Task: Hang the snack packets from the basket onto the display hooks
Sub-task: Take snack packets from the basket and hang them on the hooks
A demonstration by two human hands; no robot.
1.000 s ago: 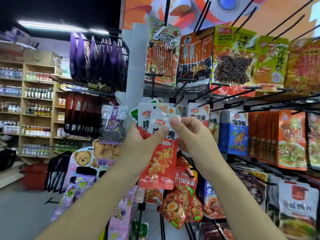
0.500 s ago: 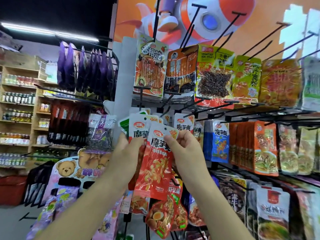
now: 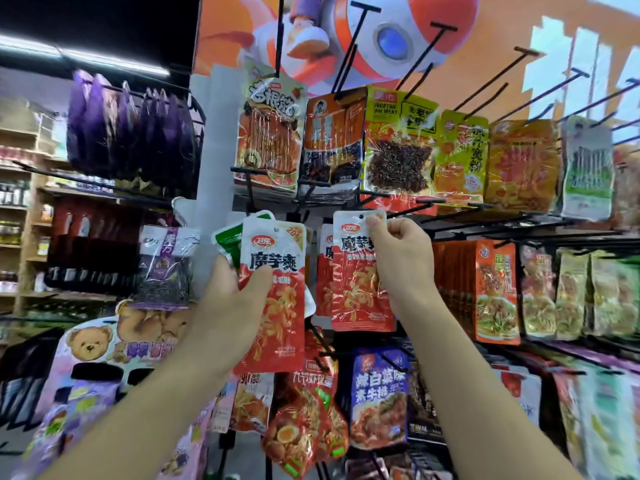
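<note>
I am holding in my left hand (image 3: 230, 306) a small stack of flat red-and-white glossy plastic snack packets (image 3: 277, 306). My thumb is pressing on the front one and my other fingers are curling behind the stack, where a green-and-white plastic packet (image 3: 227, 239) is peeking out at eleven o'clock from the hand. With my right hand (image 3: 403, 261), at three o'clock from the stack, I am pinching the white top edge of a single red-and-white plastic snack packet (image 3: 360, 292), just beside its small round hanging hole. This single packet is hanging upright from my fingers, and its top is reaching up near the black metal display hooks (image 3: 407, 209) at one o'clock from it. I cannot tell if the hole is on a hook. Just behind it, at nine o'clock, another packet of the same kind (image 3: 325, 271) is hanging on the rack.
</note>
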